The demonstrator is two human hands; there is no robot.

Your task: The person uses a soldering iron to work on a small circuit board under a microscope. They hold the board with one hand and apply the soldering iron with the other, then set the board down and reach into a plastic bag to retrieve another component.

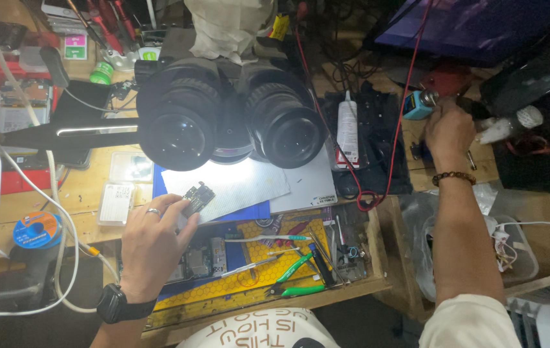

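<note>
Cluttered wood makes up your repair bench (pixel 88 193), lit only under the stereo microscope (pixel 230 113), and that pool of light explains where you hold things. Your left hand (pixel 152 241) pinches a small dark circuit board (pixel 197 198) between thumb and fingertips, narrow around its edge, resting it on the pale work plate (pixel 242 187) just ahead of your fingers so it sits under the lenses. Your ring finger carries a band and a black watch sits on that wrist.

Your right hand (pixel 449 132) reaches well away to the far side, curled around something at a teal-capped tool (pixel 418 105); you cannot tell from this angle exactly what the fingers grip, only that they are closed in. A red lead (pixel 400 129) runs just beside that hand and loops down past the black pad.

Below your left fingers lies the yellow honeycomb mat (pixel 249 270), with tweezers (pixel 259 238), green-handled cutters (pixel 294 267) and an opened phone (pixel 197 261) close under your palm. A solder spool (pixel 35 230) sits off to the outer side. The big eyepieces hang directly above the board, blocking part of the plate, and white cables trail beside your left forearm.
</note>
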